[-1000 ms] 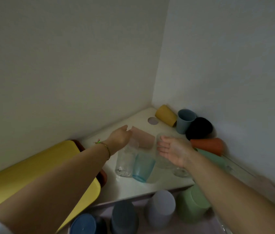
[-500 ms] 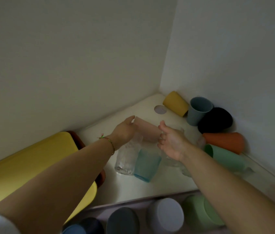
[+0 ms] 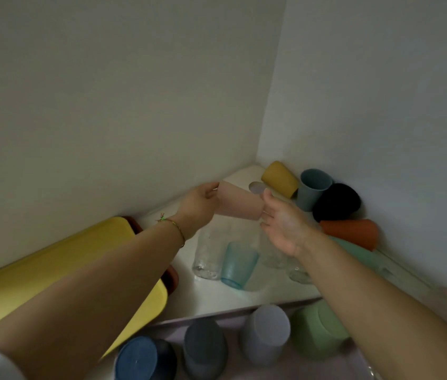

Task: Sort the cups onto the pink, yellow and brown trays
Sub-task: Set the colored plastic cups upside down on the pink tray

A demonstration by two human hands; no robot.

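Plainly, the left hand (image 3: 199, 204) grips the pink cup (image 3: 240, 204) by one end, sideways in the air above the desk's (image 3: 211, 297) back edge. The right hand (image 3: 285, 226) is open with straight fingers at the cup's other end; whether it touches I cannot tell. The likeliest slip, I judge, is in the handover: the hold is on one end only, so if the left lets go before the right closes, the cup drops onto the glasses (image 3: 273, 259) just below and may topple them. A forearm lowered toward the pink tray (image 3: 307, 368) could also catch the clear glass (image 3: 207, 253) or the blue glass (image 3: 237, 264). There are three trays: the yellow tray (image 3: 52, 270) on the brown tray (image 3: 171, 278) at the left edge, and the pink one below the near edge. That one carries four upturned cups: blue cup (image 3: 137, 357), dark cup (image 3: 206, 346), lilac cup (image 3: 267, 333), green cup (image 3: 318, 327), with perhaps a fifth behind the blue. Five run from the back right corner along the right edge: yellow cup (image 3: 280, 178), grey cup (image 3: 313, 189), black cup (image 3: 336, 201), orange cup (image 3: 350, 233), mint cup (image 3: 365, 257). Some of these lie on their sides and could roll if nudged. Glasses number one clear, one blue and at least two more under the right hand, too blurred to count surely.
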